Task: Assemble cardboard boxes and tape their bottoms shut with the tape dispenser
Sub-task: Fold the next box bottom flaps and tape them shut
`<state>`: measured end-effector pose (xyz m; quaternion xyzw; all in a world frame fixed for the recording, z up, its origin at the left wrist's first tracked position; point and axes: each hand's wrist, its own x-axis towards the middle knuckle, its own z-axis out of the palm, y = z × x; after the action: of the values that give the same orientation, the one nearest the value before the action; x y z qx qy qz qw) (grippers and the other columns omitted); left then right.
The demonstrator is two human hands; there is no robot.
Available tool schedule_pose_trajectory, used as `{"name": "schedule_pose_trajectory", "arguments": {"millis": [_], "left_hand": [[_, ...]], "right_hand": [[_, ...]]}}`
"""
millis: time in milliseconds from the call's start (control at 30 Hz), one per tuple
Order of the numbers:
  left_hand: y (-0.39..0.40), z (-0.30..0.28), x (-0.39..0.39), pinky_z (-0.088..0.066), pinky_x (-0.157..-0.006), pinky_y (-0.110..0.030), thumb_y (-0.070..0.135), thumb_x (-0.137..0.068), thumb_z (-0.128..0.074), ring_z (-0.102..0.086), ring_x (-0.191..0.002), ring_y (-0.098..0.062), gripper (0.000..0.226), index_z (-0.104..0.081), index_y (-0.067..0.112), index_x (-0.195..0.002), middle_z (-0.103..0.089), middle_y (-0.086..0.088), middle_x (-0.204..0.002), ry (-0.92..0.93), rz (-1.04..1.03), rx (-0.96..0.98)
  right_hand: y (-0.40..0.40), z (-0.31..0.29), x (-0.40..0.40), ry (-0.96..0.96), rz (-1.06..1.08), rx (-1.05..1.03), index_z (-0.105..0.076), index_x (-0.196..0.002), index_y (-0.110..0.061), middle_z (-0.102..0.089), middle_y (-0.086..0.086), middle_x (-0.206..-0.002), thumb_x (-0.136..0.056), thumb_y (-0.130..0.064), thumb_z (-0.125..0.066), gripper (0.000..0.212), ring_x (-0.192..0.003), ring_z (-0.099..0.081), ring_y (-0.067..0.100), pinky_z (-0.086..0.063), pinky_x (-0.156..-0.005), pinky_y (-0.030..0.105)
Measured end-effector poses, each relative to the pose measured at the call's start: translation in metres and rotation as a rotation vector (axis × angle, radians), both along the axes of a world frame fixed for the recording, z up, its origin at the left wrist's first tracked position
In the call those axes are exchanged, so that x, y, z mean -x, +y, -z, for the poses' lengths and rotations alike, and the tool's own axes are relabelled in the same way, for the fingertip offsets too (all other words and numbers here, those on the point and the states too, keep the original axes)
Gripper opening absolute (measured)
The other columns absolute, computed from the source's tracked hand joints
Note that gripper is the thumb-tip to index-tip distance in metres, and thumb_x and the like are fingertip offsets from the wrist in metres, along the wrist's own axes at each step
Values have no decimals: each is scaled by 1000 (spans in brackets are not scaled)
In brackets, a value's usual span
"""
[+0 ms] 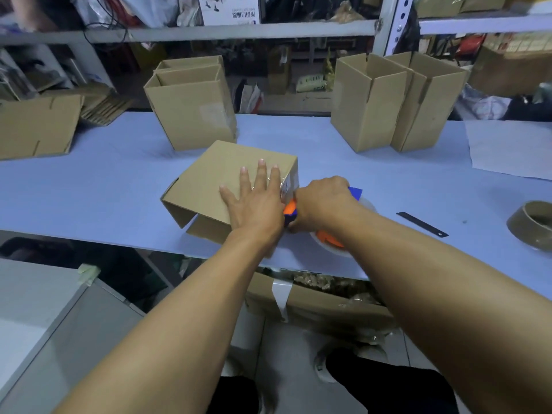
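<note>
Cardboard all along the bench (89, 186), l to r: flat blank (35, 127) far left, not yet folded up. Next, two boxes (191, 109) standing upright, nested close, look done. Mid bench, near edge: box (221, 180) upside down, bottom facing up, one flap hanging loose at its near-left side.

Left hand (254, 201) lies flat on that bottom, fingers straight and spread, pressing the flaps down. Clear tape (276, 180) shows glossy under the fingertips, running toward the box's right edge. Right hand (322, 201) just beside it at that edge, fingers curled round the dispenser (331, 237); orange and blue parts and the roll poke out below the wrist. Blade is hidden, so can't tell if the strip is cut.

Far right of centre: two more boxes (397, 100) upright, touching, flaps up. Near right: black blade strip (421, 224) and a spent tape core (531, 225).

Judgement: approx four boxes finished, this one's bottom seam mostly taped, strip end needs wrapping over the side and cutting. Then flip, stand w/ the rest. At least one blank left.
</note>
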<state>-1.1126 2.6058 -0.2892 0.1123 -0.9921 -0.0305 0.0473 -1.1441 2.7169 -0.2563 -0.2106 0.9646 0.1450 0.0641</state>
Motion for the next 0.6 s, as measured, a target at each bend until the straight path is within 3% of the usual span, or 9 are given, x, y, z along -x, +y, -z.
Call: {"name": "schedule_pose_trajectory", "arguments": {"millis": [100, 167, 333, 500, 600], "left_hand": [[-2, 0, 0, -3, -113, -67, 31, -100, -45, 11, -150, -30, 73, 3, 31, -156, 13, 4, -164, 2, 8, -7], [-5, -3, -1, -4, -114, -66, 34, -101, -44, 10, -151, -30, 71, 2, 33, -155, 12, 1, -165, -9, 37, -21], [-21, -15, -5, -6, -111, -68, 40, -100, -47, 8, -151, -28, 68, -3, 51, -151, 8, 5, -164, -104, 195, -55], [-50, -21, -16, -12, -110, -68, 38, -100, -49, 5, -151, -23, 69, -5, 53, -151, 7, 8, -165, -110, 302, -15], [-63, -20, -32, -15, -111, -63, 40, -97, -56, -2, -151, -20, 73, -11, 41, -154, -1, 6, -165, -44, 372, 12]], "right_hand": [[28, -6, 5, -34, 112, 163, -51, -116, -28, -53, 0, -93, -76, -81, -48, 66, -88, -52, 28, -43, -80, 38], [48, -6, 5, -11, 166, 263, -45, -125, -31, -52, 3, -98, -79, -78, -47, 66, -94, -53, 31, -40, -80, 41], [80, 5, -2, 189, 190, 325, -16, -151, -36, -43, 14, -127, -88, -57, -47, 73, -110, -45, 37, -33, -90, 48], [90, 41, -16, 297, 188, 200, -23, -147, -40, -38, 11, -120, -87, -40, -65, 73, -104, -47, 34, -29, -76, 41], [88, 53, -24, 250, 168, 221, -24, -148, -37, -34, 11, -126, -85, -17, -61, 76, -110, -44, 35, -28, -74, 40]]}}
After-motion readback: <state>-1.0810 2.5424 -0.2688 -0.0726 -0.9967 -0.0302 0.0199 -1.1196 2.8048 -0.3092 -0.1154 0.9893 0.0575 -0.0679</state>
